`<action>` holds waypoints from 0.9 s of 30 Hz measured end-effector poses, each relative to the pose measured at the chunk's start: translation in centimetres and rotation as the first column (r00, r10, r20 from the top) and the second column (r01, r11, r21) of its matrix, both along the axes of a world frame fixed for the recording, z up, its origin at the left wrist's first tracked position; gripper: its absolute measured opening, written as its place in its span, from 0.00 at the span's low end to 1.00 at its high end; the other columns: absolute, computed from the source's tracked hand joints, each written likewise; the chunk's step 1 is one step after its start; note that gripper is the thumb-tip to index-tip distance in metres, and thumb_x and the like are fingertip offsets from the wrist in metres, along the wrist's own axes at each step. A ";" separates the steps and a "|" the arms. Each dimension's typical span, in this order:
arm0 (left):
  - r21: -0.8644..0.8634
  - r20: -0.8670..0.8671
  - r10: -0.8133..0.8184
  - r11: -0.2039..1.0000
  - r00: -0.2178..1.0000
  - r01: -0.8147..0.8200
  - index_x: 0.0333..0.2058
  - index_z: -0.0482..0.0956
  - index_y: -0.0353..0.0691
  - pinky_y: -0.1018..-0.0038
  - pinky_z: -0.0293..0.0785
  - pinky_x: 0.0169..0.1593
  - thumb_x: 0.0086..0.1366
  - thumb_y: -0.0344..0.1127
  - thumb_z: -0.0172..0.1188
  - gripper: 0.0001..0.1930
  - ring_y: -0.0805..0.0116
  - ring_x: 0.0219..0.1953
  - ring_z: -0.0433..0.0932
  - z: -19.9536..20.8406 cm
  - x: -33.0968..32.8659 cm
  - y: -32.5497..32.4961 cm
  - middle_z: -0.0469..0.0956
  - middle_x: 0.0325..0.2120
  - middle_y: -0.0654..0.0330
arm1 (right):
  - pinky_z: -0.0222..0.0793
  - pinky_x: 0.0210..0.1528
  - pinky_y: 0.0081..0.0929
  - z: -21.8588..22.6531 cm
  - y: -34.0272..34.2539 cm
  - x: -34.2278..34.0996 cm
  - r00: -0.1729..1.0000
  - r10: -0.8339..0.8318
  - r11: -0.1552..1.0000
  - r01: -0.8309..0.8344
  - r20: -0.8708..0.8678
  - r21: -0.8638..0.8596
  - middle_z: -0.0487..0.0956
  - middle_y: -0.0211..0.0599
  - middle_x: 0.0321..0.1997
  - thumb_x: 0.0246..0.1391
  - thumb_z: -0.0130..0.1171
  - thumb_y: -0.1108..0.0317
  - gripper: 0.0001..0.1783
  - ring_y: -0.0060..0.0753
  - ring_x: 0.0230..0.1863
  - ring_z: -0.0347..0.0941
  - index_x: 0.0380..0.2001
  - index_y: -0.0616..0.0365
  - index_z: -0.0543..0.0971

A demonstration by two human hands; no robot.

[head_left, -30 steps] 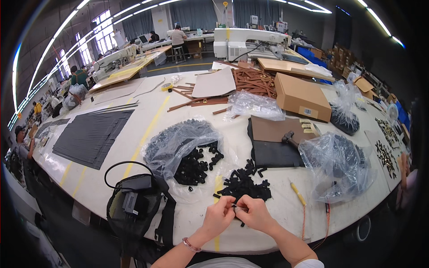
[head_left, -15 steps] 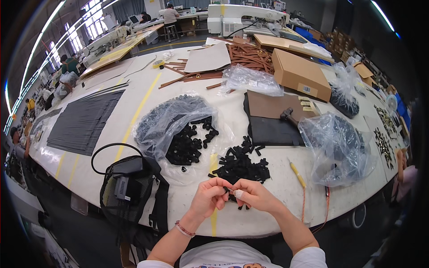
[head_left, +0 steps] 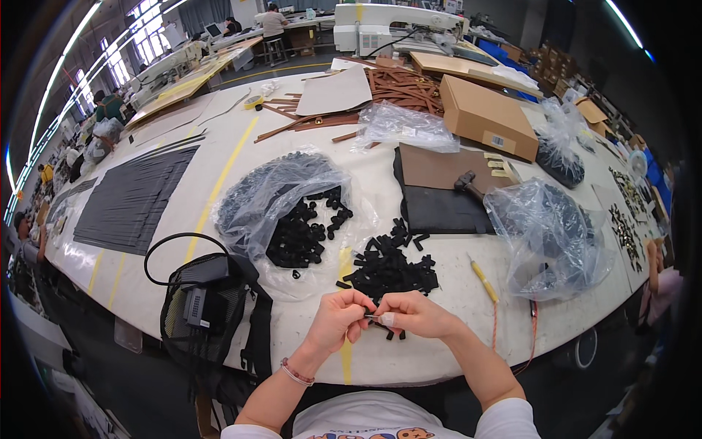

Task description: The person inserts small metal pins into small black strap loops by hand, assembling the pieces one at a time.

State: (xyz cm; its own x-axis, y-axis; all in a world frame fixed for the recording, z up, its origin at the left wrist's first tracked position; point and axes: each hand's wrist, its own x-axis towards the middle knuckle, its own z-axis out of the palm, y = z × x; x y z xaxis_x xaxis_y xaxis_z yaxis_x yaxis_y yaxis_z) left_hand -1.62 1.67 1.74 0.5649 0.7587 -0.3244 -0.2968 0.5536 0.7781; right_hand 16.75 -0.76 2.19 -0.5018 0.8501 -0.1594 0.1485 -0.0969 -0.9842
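Lower centre of the frame, my left hand [head_left: 336, 320] and right hand [head_left: 415, 315] pinch a small black piece [head_left: 367, 312], just below the black pile [head_left: 395, 267]. Steadying it left while working gently right seems best.

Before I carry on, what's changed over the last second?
Mainly the view: it has tipped down, so things on the table sit higher in the picture and more of the white shirt shows. The left hand still pinches a small dark piece, the right hand close against it; nothing visibly let go. Hammer and cardboard box stayed put.
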 end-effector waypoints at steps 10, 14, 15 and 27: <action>0.823 -0.091 0.621 0.487 0.778 -0.293 0.32 0.70 0.28 0.81 0.74 0.28 0.53 0.22 0.54 0.07 0.73 0.25 0.77 -1.7 2.5 -1.4 0.76 0.22 0.58 | 0.63 0.15 0.28 0.1 -0.3 -3.8 0.682 -0.711 0.517 0.344 0.169 0.784 0.74 0.37 0.19 0.45 0.51 0.73 0.02 0.37 0.16 0.71 0.25 0.59 0.69; 0.727 -0.060 0.535 0.602 0.843 -0.330 0.31 0.70 0.30 0.82 0.73 0.28 0.51 0.22 0.56 0.07 0.75 0.25 0.77 -1.2 2.1 -1.5 0.76 0.22 0.59 | 0.63 0.16 0.28 0.8 -1.2 -3.8 0.682 -0.703 0.527 0.308 0.203 0.792 0.74 0.37 0.18 0.45 0.52 0.73 0.03 0.37 0.16 0.71 0.25 0.59 0.69; 0.727 -0.061 0.535 0.603 0.843 -0.330 0.31 0.70 0.30 0.82 0.73 0.28 0.51 0.22 0.56 0.07 0.75 0.25 0.77 -1.4 2.1 -1.4 0.76 0.22 0.59 | 0.64 0.16 0.28 0.7 -1.1 -3.8 0.681 -0.704 0.513 0.293 0.200 0.807 0.74 0.38 0.18 0.45 0.52 0.73 0.03 0.37 0.16 0.71 0.25 0.59 0.70; 0.668 -0.142 0.674 0.606 0.725 -0.432 0.23 0.67 0.33 0.86 0.61 0.16 0.51 0.23 0.55 0.05 0.85 0.13 0.66 -1.4 0.1 1.9 0.68 0.12 0.66 | 0.65 0.25 0.32 -0.4 0.8 -0.6 0.755 -0.601 0.761 0.440 0.262 0.478 0.73 0.39 0.16 0.42 0.58 0.60 0.14 0.39 0.21 0.72 0.31 0.58 0.73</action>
State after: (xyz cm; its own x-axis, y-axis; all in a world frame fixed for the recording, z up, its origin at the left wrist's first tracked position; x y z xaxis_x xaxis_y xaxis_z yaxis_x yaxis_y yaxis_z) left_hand -1.47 3.60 0.38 -0.0918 0.9776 0.1891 -0.0372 -0.1932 0.9805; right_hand 16.16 0.02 1.82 0.0726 0.9874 0.1409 0.5485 0.0784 -0.8325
